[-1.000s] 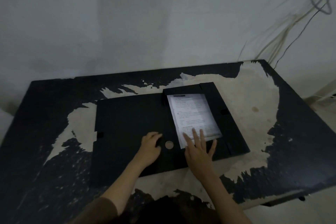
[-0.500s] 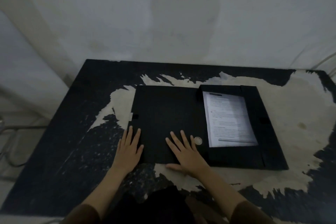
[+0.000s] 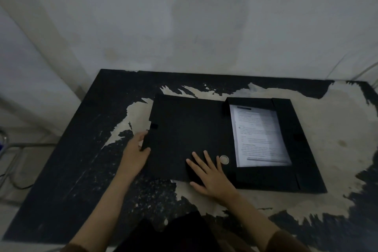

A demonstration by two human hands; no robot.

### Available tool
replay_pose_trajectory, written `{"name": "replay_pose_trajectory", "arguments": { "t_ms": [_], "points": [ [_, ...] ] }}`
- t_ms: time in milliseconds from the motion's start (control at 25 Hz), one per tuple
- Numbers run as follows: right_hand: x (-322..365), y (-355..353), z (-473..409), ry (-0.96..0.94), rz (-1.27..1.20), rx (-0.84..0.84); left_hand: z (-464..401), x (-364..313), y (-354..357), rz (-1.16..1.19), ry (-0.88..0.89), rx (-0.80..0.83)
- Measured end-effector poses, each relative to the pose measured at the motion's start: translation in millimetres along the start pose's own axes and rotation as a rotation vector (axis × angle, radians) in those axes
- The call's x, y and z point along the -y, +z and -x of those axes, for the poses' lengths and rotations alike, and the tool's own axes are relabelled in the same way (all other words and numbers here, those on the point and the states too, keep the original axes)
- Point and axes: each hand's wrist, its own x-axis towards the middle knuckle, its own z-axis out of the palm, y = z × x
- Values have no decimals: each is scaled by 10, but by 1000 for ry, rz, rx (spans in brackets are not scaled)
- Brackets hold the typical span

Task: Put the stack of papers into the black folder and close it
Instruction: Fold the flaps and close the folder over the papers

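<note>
Papers [image 3: 259, 135] lie inside the open black folder [image 3: 184, 133], far right of both hands | left hand [image 3: 134, 152] grips the cover's left edge, fingers curled under it | right hand [image 3: 211, 176] open and flat, holding nothing, presses the cover's near edge | folder rests on the bench [image 3: 71, 149]

Left hand [image 3: 135, 150] grips open folder [image 3: 184, 139] cover edge; papers [image 3: 259, 137] inside.
</note>
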Motion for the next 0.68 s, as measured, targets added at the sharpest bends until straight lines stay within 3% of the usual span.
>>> {"name": "replay_pose_trajectory", "arguments": {
  "t_ms": [160,280,520,680],
  "points": [
    [142,-489,182,14,-499,-189,118,-542,-205,325,102,-14],
    [291,-1054,334,-86,-677,-392,302,-1032,-132,434,269,70],
    [196,-1903,718,-30,-553,-499,527,-1559,482,346,577,358],
    [-299,-2022,1120,174,-392,-505,434,-1424,1073,-49,703,458]
  ]
}}
